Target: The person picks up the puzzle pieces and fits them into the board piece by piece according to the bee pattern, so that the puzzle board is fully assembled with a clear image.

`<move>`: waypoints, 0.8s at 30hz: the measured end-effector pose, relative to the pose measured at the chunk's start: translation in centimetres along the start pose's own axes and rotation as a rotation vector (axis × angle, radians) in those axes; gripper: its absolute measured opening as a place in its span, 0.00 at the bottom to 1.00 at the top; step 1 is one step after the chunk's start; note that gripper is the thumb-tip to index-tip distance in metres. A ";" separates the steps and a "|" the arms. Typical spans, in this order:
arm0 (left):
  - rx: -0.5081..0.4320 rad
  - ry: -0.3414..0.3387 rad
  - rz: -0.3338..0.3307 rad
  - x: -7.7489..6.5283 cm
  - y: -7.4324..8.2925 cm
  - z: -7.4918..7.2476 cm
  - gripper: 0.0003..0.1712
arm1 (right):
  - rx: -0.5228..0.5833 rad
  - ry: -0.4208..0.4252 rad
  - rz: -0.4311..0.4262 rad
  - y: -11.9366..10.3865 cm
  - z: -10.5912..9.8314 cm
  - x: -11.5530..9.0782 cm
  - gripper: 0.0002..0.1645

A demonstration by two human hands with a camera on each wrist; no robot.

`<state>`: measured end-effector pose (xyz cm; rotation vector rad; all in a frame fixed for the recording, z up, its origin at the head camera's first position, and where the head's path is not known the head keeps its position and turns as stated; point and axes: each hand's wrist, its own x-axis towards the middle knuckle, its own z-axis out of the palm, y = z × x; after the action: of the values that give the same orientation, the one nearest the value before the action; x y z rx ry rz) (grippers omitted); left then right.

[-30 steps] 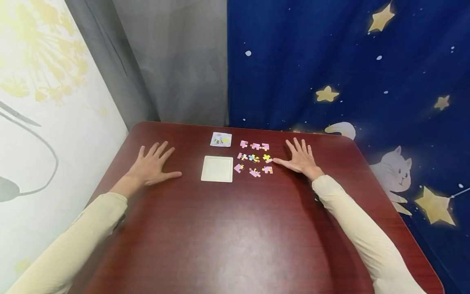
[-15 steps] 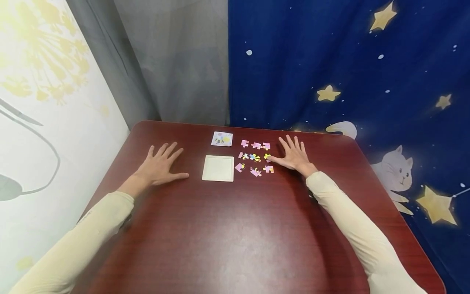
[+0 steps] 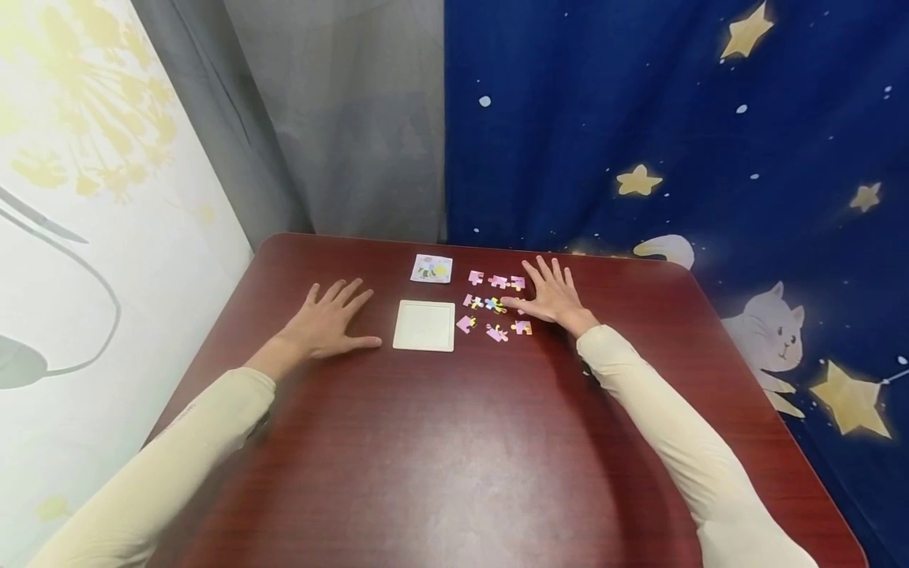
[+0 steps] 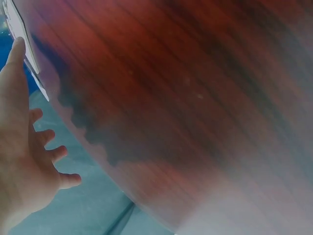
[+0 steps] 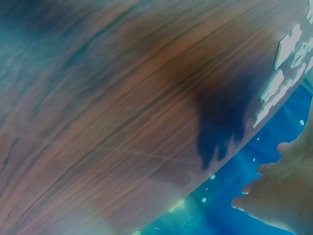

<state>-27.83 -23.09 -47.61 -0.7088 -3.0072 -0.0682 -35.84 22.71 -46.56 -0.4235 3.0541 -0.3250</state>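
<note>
the left hand, empty and spread, hovers beside the square cream tray; the right hand, likewise, over pink-and-yellow jigsaw pieces right of the tray. apparently piece-choosing; lifting one would need a pinch.

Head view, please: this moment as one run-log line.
left hand: fingers spread, left of white tray | right hand: fingers spread, partly over puzzle pieces | picture card: beyond tray | held: nothing
</note>
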 end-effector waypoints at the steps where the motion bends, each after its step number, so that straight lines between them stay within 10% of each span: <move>1: -0.002 -0.002 0.003 0.1 0.1 0.0 0.62 | 0.000 -0.003 -0.004 -0.2 0.0 0.1 0.66; 24: -0.086 -0.092 0.030 2.1 3.3 0.2 0.61 | 0.017 -0.048 -0.039 -3.1 1.1 1.9 0.65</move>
<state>-28.18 -19.18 -47.62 -0.7859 -3.0967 -0.1698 -36.80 19.08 -47.06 -0.4827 2.9976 -0.3372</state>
